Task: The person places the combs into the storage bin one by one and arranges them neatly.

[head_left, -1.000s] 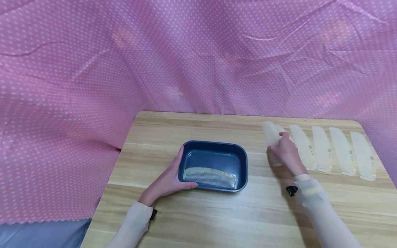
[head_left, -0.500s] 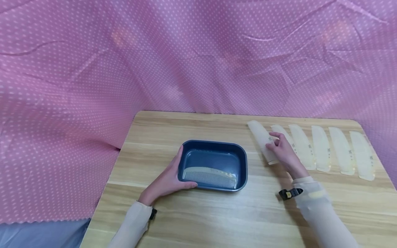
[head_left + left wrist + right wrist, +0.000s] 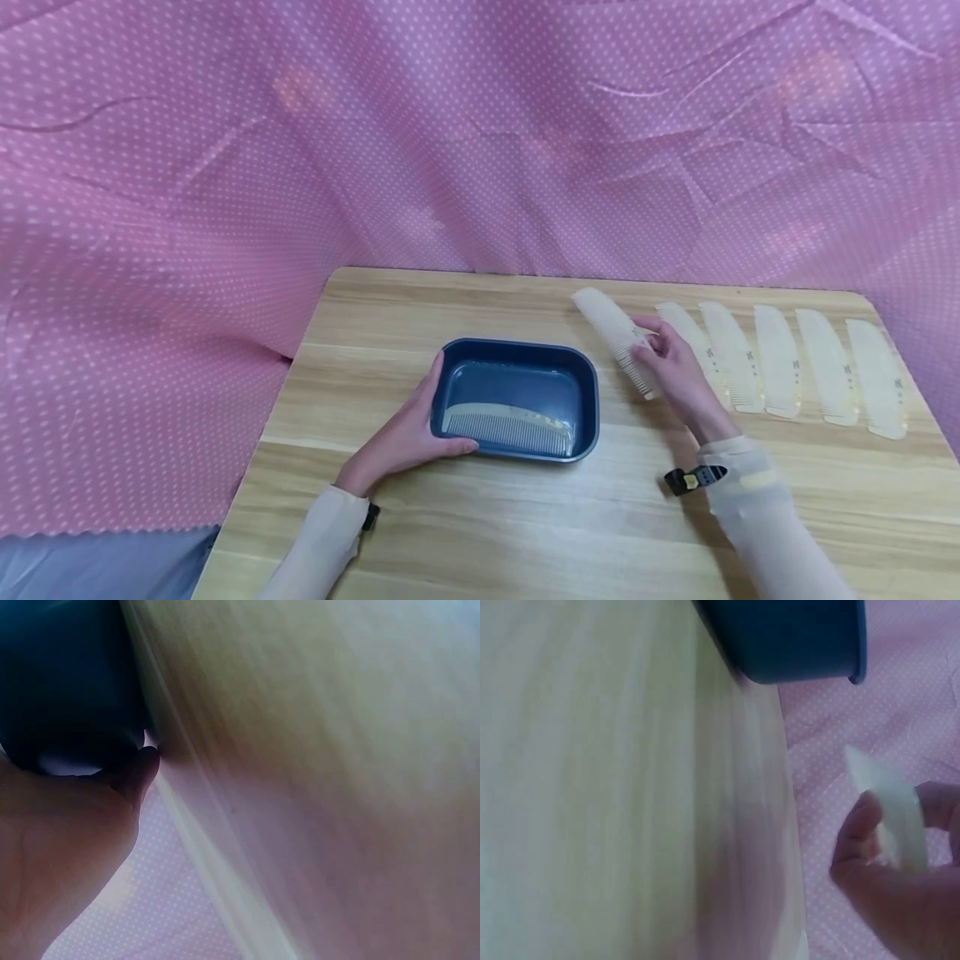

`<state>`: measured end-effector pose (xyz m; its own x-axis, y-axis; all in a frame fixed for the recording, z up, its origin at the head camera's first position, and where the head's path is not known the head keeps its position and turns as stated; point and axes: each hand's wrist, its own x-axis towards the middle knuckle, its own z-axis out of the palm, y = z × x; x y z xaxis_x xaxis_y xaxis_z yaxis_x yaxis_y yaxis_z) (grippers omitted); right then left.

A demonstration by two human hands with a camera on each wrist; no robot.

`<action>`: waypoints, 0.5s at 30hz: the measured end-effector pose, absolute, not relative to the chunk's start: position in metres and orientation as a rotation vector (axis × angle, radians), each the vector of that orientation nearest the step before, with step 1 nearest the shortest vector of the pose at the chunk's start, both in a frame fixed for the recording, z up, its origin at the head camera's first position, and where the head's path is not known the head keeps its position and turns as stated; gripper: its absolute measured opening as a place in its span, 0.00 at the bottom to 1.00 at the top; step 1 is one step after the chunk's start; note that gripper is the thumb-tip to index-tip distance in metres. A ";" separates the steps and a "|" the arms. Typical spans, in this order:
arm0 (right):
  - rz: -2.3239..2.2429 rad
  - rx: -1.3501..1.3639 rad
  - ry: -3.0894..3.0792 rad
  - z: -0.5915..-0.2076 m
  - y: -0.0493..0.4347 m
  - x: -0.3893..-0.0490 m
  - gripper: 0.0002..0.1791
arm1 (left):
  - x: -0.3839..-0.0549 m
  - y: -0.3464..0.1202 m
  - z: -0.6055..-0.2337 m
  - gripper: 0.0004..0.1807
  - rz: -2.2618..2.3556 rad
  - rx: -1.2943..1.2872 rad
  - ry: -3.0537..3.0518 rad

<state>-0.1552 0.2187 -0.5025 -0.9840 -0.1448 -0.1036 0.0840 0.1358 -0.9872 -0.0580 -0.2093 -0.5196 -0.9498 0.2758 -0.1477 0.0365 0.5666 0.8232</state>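
A dark blue rectangular tray (image 3: pixel 517 383) stands on the wooden table, and a pale comb (image 3: pixel 495 427) lies inside along its front wall. My left hand (image 3: pixel 408 433) grips the tray's left end, thumb along the front side and fingers at the back left corner. To the right of the tray, my right hand (image 3: pixel 675 371) pinches another pale comb (image 3: pixel 609 329) between thumb and fingers. That comb slants up to the left, teeth facing the tray. In the right wrist view the held comb (image 3: pixel 892 802) appears edge-on, thumb on one face and fingers on the other.
Several more pale combs (image 3: pixel 776 358) lie in a row on the right of the table (image 3: pixel 525 533), right beside my right hand. Pink dotted cloth (image 3: pixel 480 150) hangs behind the table and on its left side.
My right hand has drawn one comb leftward out of the row and turned it, teeth toward the tray. The left hand and the tray have stayed put.
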 end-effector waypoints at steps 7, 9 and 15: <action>-2.011 -0.179 2.200 -0.504 0.206 -0.150 0.28 | -0.059 -0.210 -0.519 0.80 1.307 0.264 2.552; -2.014 -0.200 2.180 -0.505 0.202 -0.149 0.27 | -0.059 -0.211 -0.519 0.80 1.306 0.264 2.553; -1.968 -0.298 2.180 -0.504 0.190 -0.143 0.26 | -0.059 -0.211 -0.519 0.80 1.314 0.276 2.552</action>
<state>-0.1426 0.1904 -0.5045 -0.9620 -0.2731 -0.0060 -0.0220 0.0992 -0.9948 -0.0595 -0.2114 -0.5189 -0.9488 0.2831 -0.1403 0.0503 0.5736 0.8176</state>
